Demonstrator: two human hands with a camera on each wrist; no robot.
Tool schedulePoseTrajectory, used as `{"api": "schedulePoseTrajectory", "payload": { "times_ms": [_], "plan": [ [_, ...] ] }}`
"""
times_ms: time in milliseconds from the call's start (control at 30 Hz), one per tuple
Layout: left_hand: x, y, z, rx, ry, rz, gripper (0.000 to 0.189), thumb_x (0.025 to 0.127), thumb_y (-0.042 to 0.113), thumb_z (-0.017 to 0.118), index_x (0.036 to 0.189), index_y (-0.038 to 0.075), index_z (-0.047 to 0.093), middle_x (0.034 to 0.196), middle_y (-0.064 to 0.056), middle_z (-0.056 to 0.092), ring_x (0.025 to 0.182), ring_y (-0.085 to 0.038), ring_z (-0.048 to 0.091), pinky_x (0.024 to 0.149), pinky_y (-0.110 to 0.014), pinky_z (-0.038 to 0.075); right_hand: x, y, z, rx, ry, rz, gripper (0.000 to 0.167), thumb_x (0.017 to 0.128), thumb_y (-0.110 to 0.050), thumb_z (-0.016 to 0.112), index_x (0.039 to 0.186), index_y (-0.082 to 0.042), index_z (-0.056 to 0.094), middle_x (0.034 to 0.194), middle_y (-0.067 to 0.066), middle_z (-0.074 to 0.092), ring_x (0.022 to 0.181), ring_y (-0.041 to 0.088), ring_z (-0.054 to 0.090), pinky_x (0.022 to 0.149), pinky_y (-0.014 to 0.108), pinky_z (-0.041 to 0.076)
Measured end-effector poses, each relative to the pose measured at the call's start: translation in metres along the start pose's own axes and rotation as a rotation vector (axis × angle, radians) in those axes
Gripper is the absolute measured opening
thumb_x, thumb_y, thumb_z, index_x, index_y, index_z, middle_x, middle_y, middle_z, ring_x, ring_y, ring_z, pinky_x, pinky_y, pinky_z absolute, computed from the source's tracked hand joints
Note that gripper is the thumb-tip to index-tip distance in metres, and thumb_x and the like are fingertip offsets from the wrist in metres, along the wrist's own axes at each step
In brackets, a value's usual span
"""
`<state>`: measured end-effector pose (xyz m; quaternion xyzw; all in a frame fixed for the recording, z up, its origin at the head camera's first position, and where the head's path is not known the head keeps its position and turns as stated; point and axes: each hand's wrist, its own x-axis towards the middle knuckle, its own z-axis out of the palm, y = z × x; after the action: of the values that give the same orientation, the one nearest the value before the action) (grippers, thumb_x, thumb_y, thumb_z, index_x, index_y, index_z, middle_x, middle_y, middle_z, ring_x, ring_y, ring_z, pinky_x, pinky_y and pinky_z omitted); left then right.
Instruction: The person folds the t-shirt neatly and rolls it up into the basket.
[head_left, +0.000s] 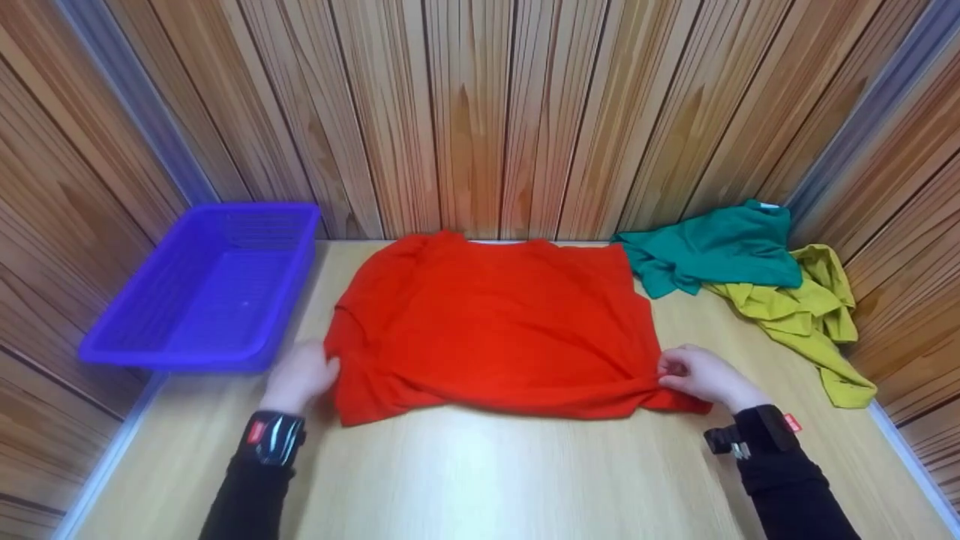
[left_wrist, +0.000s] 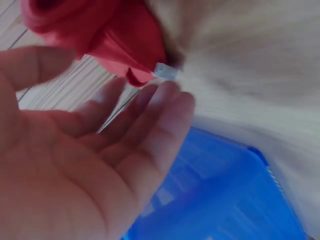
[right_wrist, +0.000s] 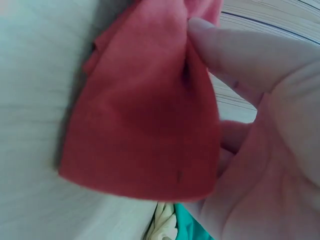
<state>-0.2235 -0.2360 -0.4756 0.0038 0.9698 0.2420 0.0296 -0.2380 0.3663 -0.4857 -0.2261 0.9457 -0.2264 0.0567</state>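
A red-orange shirt (head_left: 495,330) lies spread across the middle of the table, its near edge rumpled and folded over. At its right side my right hand (head_left: 701,373) pinches the edge between thumb and fingers. A flap of the shirt (right_wrist: 140,125) hangs beside that hand in the right wrist view. My left hand (head_left: 301,373) is at the shirt's left edge, between it and the basket. In the left wrist view its fingers (left_wrist: 167,120) are extended and apart from the thumb, beside a small pale tag (left_wrist: 165,71) on the red cloth.
A purple-blue plastic basket (head_left: 300,289) stands at the left of the table (head_left: 480,480). Toward the back right, a crumpled green garment (head_left: 720,244) overlaps a yellow-green one (head_left: 802,319). Wood-patterned walls (head_left: 465,112) enclose the table at the back and both sides.
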Motion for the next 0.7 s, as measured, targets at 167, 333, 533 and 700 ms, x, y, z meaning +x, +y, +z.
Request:
{"api": "schedulePoseTrajectory", "payload": {
  "times_ms": [167, 333, 533, 700],
  "plan": [
    [-0.027, -0.001, 0.007, -0.028, 0.087, 0.073, 0.015, 0.092, 0.015, 0.063, 0.086, 0.004, 0.056, 0.068, -0.006, 0.051, 0.061, -0.022, 0.050, 0.056, -0.036, 0.043, -0.005, 0.001, 0.000, 0.026, -0.001, -0.041, 0.018, 0.085, -0.007, 0.075, 0.080, -0.013, 0.059, 0.076, -0.007, 0.052, 0.072, 0.014, 0.049, 0.066, 0.031, 0.044],
    [-0.046, 0.012, 0.021, 0.069, 0.279, 0.358, 0.016, 0.081, 0.005, 0.074, 0.085, 0.005, 0.058, 0.075, -0.006, 0.052, 0.071, -0.026, 0.052, 0.066, -0.041, 0.047, -0.007, -0.001, 0.000, 0.022, 0.016, -0.066, 0.018, 0.085, -0.006, 0.075, 0.080, -0.012, 0.059, 0.076, -0.007, 0.052, 0.072, 0.014, 0.049, 0.068, 0.032, 0.045],
    [-0.053, 0.024, 0.043, 0.188, 0.177, 0.524, 0.023, 0.072, 0.008, 0.082, 0.084, 0.007, 0.063, 0.076, -0.002, 0.052, 0.074, -0.024, 0.053, 0.067, -0.040, 0.047, -0.008, -0.003, 0.002, 0.003, 0.005, -0.064, 0.017, 0.083, -0.011, 0.078, 0.083, -0.013, 0.061, 0.081, -0.006, 0.054, 0.076, 0.017, 0.051, 0.071, 0.034, 0.048],
    [-0.045, 0.023, 0.060, 0.273, 0.198, 0.520, 0.024, 0.069, 0.001, 0.082, 0.077, 0.006, 0.059, 0.073, -0.005, 0.049, 0.072, -0.027, 0.052, 0.065, -0.040, 0.045, -0.010, -0.003, 0.004, -0.027, -0.020, -0.069, 0.021, 0.079, -0.017, 0.083, 0.092, -0.010, 0.068, 0.091, -0.003, 0.057, 0.082, 0.020, 0.055, 0.077, 0.040, 0.051]
  ]
}}
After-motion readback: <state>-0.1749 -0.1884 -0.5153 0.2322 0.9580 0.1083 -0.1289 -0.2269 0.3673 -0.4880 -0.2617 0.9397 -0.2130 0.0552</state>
